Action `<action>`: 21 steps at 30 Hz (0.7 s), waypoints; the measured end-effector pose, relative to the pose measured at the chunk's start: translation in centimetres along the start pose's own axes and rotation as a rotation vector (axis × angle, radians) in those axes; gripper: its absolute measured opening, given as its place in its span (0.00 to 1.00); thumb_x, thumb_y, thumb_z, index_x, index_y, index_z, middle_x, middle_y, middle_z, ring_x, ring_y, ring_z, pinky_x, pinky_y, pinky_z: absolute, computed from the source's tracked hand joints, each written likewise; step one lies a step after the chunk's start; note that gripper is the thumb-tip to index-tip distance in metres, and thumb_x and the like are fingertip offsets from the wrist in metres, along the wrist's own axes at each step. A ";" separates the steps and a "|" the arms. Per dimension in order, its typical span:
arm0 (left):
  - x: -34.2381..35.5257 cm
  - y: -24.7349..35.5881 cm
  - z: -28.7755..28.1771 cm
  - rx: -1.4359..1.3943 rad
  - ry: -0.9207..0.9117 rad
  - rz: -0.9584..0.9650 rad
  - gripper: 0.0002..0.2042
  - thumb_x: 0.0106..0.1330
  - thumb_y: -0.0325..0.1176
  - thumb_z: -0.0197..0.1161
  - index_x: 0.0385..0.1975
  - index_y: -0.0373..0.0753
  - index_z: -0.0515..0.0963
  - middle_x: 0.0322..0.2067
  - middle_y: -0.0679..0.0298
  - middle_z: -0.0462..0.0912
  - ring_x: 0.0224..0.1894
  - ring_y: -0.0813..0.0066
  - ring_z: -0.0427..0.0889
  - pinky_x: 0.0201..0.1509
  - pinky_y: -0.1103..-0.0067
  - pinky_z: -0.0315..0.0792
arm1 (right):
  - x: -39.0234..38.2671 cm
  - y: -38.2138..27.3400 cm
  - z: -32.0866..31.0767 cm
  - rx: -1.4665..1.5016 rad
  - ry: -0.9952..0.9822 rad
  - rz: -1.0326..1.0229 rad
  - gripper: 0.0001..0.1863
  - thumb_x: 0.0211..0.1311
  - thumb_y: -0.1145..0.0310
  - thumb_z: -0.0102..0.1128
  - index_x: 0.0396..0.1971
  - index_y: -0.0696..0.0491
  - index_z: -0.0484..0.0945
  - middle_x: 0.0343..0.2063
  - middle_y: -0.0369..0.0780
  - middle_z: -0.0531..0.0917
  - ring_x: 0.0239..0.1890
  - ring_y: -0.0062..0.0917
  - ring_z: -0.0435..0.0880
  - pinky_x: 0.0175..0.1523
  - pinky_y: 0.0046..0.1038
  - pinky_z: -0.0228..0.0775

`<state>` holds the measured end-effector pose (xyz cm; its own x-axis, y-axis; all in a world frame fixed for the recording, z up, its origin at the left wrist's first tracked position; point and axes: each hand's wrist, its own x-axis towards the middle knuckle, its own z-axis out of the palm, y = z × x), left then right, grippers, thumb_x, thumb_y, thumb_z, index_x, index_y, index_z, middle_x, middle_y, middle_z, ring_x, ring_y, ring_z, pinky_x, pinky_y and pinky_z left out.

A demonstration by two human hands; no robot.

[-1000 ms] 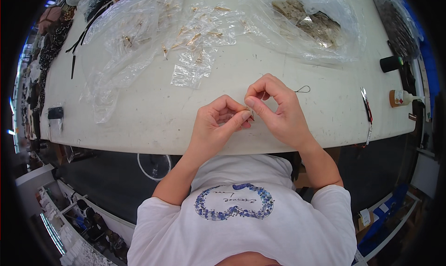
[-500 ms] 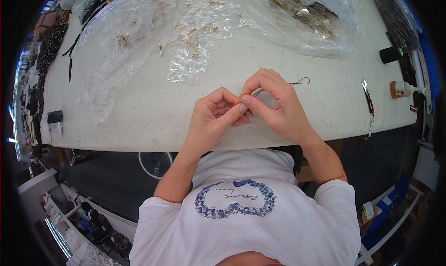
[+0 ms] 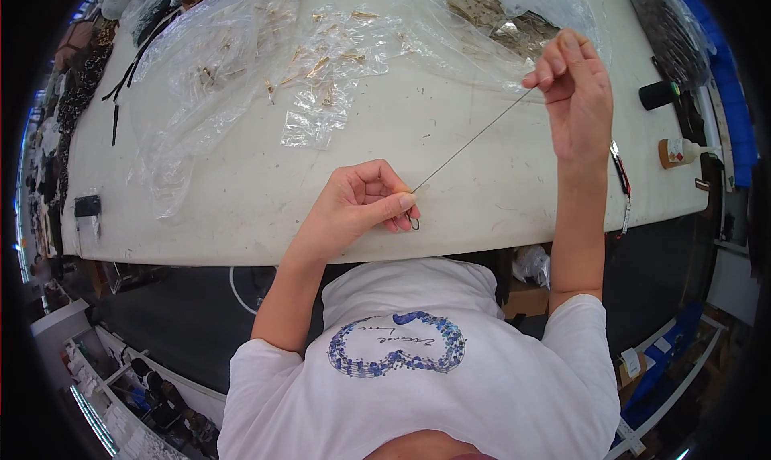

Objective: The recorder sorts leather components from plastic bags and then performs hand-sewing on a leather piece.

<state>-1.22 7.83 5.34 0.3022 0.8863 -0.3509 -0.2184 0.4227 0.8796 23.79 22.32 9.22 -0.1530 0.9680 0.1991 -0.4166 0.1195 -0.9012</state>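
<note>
Left hand [image 3: 361, 207] pinches a small ring [image 3: 413, 221] at the table [image 3: 241, 219] edge — right hand [image 3: 574, 90], fingers closed on the thread [image 3: 474, 139], raised to draw it taut.

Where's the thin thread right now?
In the head view, the thin thread runs taut above the white table, from the left hand near the front edge up to the raised right hand.

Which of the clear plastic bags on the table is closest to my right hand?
The big crumpled clear bag at the table's far right, holding brownish pieces. Your raised right hand overlaps its edge; the other bags lie further left.
</note>
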 end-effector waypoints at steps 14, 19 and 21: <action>-1.5 -0.5 -1.6 0.032 -0.121 -0.088 0.05 0.65 0.24 0.65 0.29 0.35 0.76 0.28 0.63 0.84 0.28 0.86 0.82 0.32 0.88 0.77 | 0.8 -6.7 -22.0 -0.198 0.447 -0.198 0.09 0.72 0.73 0.51 0.29 0.56 0.67 0.23 0.34 0.66 0.26 0.18 0.65 0.34 0.22 0.63; -1.3 -0.7 -1.4 0.081 -0.123 -0.062 0.05 0.66 0.25 0.65 0.29 0.35 0.76 0.28 0.64 0.84 0.29 0.86 0.82 0.33 0.89 0.77 | -2.3 -3.9 -17.2 -1.601 0.591 -0.366 0.13 0.70 0.68 0.57 0.50 0.56 0.72 0.38 0.39 0.81 0.32 0.22 0.80 0.40 0.23 0.72; -1.0 -0.7 -1.1 0.071 -0.090 -0.052 0.05 0.66 0.25 0.65 0.30 0.35 0.77 0.28 0.64 0.84 0.29 0.85 0.82 0.36 0.88 0.79 | -3.8 -2.3 -13.3 -1.055 0.251 -0.145 0.23 0.66 0.60 0.62 0.58 0.52 0.71 0.51 0.39 0.79 0.40 0.25 0.82 0.44 0.23 0.72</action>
